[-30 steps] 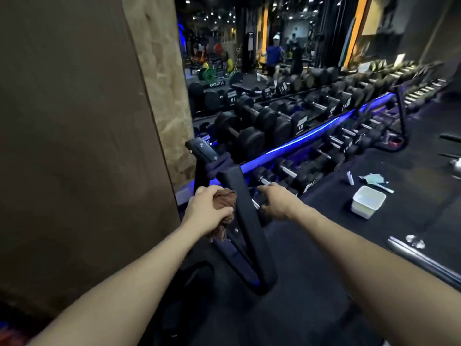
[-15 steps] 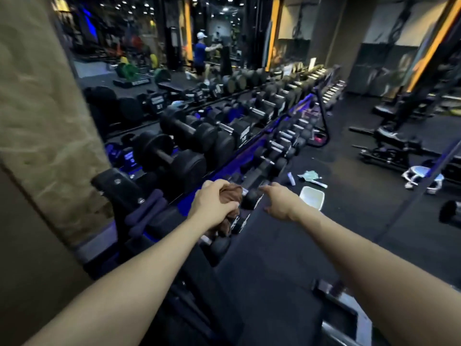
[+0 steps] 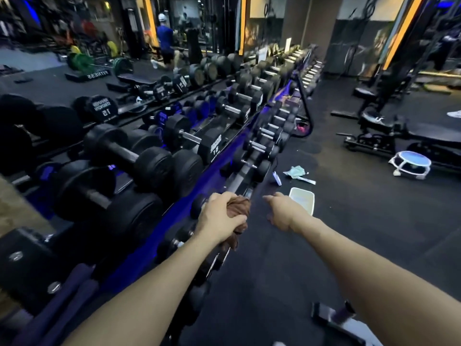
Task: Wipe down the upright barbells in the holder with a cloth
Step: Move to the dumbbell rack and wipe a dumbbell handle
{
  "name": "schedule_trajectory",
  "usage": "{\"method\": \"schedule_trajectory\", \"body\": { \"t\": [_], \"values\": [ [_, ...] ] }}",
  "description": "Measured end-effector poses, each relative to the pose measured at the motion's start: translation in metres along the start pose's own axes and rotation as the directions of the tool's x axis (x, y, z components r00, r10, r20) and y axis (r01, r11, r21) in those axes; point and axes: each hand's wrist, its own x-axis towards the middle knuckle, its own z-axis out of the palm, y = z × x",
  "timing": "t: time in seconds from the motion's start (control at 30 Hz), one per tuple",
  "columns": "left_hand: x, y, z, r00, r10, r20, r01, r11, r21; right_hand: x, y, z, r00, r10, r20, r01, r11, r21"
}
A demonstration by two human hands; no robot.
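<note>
Left hand (image 3: 220, 218) grips crumpled brown cloth (image 3: 238, 218) | right hand (image 3: 283, 212) loosely open, empty | risk: no upright barbells visible; cloth could wipe the black dumbbell rack (image 3: 219, 156) instead.

This is a commercial gym. A long two-tier dumbbell rack with a blue-lit rail (image 3: 224, 156) runs away from the camera, loaded with black rubber dumbbells with steel handles (image 3: 189, 141) in graded sizes. The dark rubber-mat floor (image 3: 349, 221) carries black padded weight benches (image 3: 389, 128) at right, and green and yellow bumper plates on a barbell (image 3: 79, 59) lie at far left. A person in a blue shirt and white cap (image 3: 164, 41) trains in the background, among tall black machine frames and orange-lit pillars (image 3: 401, 28).
</note>
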Motion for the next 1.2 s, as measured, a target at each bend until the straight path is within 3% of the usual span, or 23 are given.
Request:
{"method": "schedule_trajectory", "body": {
  "t": [0.17,0.37,0.57,0.87,1.2],
  "values": [
    [0.112,0.014,0.054,0.993,-0.119,-0.008,0.119,0.992,-0.04,0.094,0.072,-0.014,0.999,-0.03,0.027,0.028,0.995,0.092],
    [0.221,0.049,0.105,0.954,-0.3,-0.018,0.291,0.937,-0.193,0.181,0.154,-0.057,0.999,-0.004,-0.053,0.017,0.972,0.233],
    [0.335,0.075,0.137,0.969,-0.248,-0.006,0.243,0.955,-0.171,0.259,0.219,-0.092,0.999,0.011,-0.053,0.003,0.97,0.245],
    [0.544,0.073,0.182,0.971,-0.238,0.026,0.238,0.942,-0.235,0.443,0.282,-0.148,0.996,0.052,-0.076,-0.037,0.982,0.186],
    [0.714,0.087,0.214,0.896,-0.438,-0.068,0.406,0.873,-0.27,0.634,0.328,-0.191,0.978,-0.21,0.009,0.205,0.963,0.177]
  ]
}}
